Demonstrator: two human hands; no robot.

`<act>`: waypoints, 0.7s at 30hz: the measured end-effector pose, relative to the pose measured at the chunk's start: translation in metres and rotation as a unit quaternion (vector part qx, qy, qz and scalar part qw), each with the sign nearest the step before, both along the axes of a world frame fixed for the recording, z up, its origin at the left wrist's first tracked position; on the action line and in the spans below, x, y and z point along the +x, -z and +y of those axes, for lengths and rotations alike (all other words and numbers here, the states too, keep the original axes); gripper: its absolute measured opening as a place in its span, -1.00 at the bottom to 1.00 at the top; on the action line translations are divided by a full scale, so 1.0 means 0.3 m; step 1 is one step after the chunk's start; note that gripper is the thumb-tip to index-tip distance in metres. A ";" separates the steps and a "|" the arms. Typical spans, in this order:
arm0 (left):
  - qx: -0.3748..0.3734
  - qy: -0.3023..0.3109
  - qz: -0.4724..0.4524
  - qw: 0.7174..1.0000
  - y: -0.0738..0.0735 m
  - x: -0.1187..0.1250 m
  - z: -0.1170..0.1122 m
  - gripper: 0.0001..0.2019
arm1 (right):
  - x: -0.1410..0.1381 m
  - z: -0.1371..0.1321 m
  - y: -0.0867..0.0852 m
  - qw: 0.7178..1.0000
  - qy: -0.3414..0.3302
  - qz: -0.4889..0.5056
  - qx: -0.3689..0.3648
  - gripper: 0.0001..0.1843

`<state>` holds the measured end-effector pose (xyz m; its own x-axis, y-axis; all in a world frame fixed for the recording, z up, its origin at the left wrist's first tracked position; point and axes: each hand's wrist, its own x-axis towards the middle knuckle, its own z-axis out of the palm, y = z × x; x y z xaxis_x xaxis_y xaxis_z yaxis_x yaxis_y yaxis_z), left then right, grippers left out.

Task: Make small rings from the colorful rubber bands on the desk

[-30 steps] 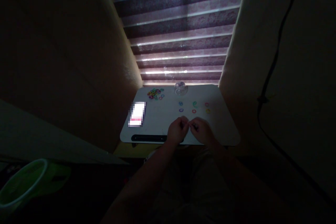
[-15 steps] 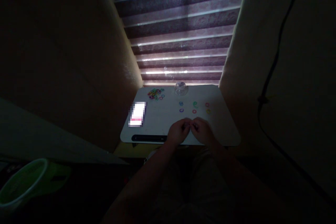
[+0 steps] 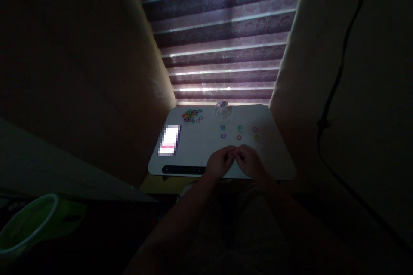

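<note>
My left hand [image 3: 219,163] and my right hand [image 3: 251,162] meet fingertip to fingertip over the near edge of a small white lap table [image 3: 200,146]. Both are curled in a pinch on something too small and dim to name. Just beyond them lie several separate small coloured rings [image 3: 239,133] in two short rows. A heap of more coloured rings [image 3: 191,115] sits at the table's far left.
A clear dome-shaped piece [image 3: 222,108] stands at the table's far edge. A lit phone [image 3: 169,140] lies on the left side. Window blinds [image 3: 222,51] rise behind, with cushioned walls on both sides. A green and white container [image 3: 35,223] sits low at the left.
My two hands have drawn closer together until the fingertips touch; the rings on the table have not moved.
</note>
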<state>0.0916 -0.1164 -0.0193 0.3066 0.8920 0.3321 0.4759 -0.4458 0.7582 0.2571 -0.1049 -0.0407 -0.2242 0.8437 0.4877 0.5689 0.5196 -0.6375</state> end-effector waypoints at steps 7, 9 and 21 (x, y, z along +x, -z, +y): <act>-0.001 -0.015 0.015 1.000 0.006 -0.003 0.002 -0.73 | 0.004 0.002 0.001 1.000 -0.006 -0.002 0.004 -0.87; -0.001 -0.016 0.018 1.000 0.009 -0.004 0.003 -0.74 | 0.005 0.003 0.002 1.000 -0.009 -0.006 0.002 -0.86; -0.002 -0.006 0.016 1.000 -0.005 -0.002 0.000 -0.80 | -0.003 -0.003 0.012 1.000 0.027 0.009 -0.007 -0.92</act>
<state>0.0911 -0.1163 -0.0179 0.3067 0.8971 0.3180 0.5049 -0.4366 0.7447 0.2562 -0.1057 -0.0443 -0.1697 0.8607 0.4800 0.5832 0.4803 -0.6551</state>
